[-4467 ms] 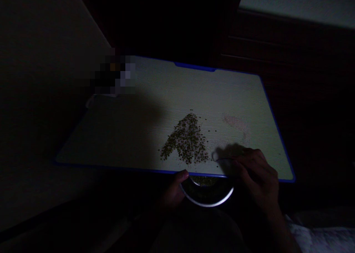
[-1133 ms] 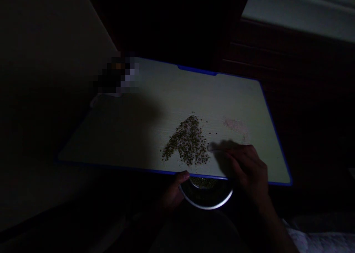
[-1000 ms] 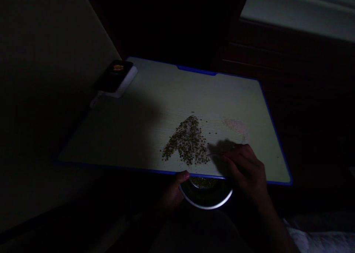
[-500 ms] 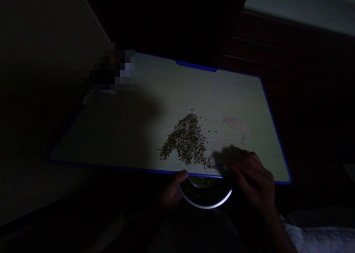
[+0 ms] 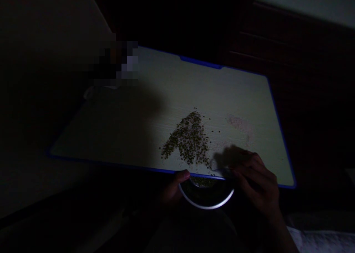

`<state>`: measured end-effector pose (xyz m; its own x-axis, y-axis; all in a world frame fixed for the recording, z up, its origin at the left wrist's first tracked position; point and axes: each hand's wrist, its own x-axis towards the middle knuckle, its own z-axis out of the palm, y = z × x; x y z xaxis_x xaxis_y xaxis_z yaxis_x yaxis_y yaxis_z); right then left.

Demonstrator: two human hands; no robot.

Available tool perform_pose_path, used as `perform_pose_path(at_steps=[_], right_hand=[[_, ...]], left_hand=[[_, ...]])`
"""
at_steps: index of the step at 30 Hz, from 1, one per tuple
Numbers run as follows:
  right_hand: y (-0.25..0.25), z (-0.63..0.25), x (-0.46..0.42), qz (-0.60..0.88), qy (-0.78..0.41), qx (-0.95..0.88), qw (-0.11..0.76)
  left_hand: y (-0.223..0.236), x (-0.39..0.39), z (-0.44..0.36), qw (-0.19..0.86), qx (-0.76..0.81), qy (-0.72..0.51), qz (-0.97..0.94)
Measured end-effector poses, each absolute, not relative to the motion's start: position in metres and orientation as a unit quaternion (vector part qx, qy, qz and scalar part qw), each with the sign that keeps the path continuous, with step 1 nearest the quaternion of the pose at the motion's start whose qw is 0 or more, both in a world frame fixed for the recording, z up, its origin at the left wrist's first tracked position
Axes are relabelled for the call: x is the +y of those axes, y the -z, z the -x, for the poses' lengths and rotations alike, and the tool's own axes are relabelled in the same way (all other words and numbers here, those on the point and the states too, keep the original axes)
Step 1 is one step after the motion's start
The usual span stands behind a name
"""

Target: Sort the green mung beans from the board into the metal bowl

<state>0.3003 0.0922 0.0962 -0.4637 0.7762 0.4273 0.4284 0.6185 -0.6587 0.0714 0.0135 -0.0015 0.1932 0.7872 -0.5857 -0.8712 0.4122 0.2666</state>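
A heap of small green grains, like mung beans (image 5: 191,142), lies on a pale board with blue edges (image 5: 155,71). My left hand (image 5: 176,184) is closed on the rim of a metal bowl (image 5: 210,205), its thumb at the board's front edge. The bowl sits under that edge, with more green grains inside. My right hand (image 5: 259,181) pinches a thin tool that looks like a small spoon (image 5: 220,169). Its tip touches or nearly touches the board right of the heap, beside a few grains near the front edge. Much of the left hand is in darkness.
Pale, pinkish fine bits (image 5: 240,124) lie to the right on the board. At its far left corner is a blurred-out device (image 5: 126,64) with a strap or cord. A wall stands on the left, dark wood behind, and a quilted white cloth (image 5: 321,240) at lower right.
My right hand and the spoon have come down towards the board's front edge, and a few grains now lie there. My left hand stays on the bowl. The head view shifts slightly.
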Motion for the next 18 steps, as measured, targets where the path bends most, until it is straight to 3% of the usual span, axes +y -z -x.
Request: perform_pose_path(at_steps=[18], right_hand=[[-0.0933,-0.2957,0.0895,0.322,-0.212,-0.852,0.354]], left_hand=[[0.0026,0.0114,-0.0711,0.755,0.36,-0.545,0.056]])
